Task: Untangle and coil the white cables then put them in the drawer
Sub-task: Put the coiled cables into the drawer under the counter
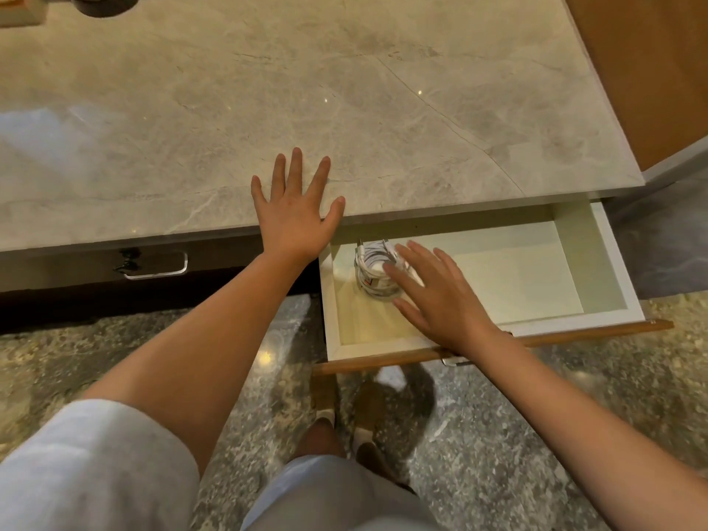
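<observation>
White cables (373,272) are lying in a neat coil inside the open drawer (597,258), near its back left corner. So the untangling and coiling look done, and the cables are already where they belong. The right hand (440,297) is reaching into the drawer with its fingers spread flat, right over the coil, maybe just touching it; it is not gripping anything. The left hand (293,212) is resting flat on the edge of the stone counter (344,90), fingers wide apart. No other cables are showing on the counter. What seems to be left is pulling the hand out and probably pushing the drawer closed.
</observation>
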{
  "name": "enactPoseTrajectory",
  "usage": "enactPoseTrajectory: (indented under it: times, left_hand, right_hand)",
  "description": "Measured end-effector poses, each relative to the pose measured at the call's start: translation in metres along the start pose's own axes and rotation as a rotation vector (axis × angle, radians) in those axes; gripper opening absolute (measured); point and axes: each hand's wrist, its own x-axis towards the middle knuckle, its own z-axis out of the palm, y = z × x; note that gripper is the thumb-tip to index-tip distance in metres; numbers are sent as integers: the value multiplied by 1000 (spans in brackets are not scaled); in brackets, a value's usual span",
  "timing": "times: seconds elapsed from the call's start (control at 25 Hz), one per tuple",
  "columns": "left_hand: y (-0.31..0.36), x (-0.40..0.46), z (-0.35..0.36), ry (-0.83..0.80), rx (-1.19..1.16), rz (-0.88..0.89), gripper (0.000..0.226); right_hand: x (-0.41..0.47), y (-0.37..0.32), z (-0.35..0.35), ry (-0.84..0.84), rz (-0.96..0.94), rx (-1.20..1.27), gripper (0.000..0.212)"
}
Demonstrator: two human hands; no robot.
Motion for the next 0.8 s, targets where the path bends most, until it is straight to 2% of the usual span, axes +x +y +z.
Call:
enactPoseTrajectory:
  times: [0.12, 0.24, 0.32, 0.56, 0.8]
  left_hand:
    - [2, 0, -2, -16, 10, 7, 60]
    - [0, -1, -2, -11, -3, 12, 60]
    - [-1, -2, -3, -10, -9, 17, 60]
    - [0, -1, -7, -53, -2, 17, 60]
    - [0, 0, -7, -58, -1, 16, 60]
  right_hand:
    - [-79, -22, -10, 101, 144, -8, 49]
    - [-156, -41, 10, 4, 254, -78, 54]
    - [-176, -42, 27, -66, 293, -120, 56]
    - [-159, -36, 41, -209, 435, -136, 59]
    - [-122, -24, 43, -155, 460, -124, 59]
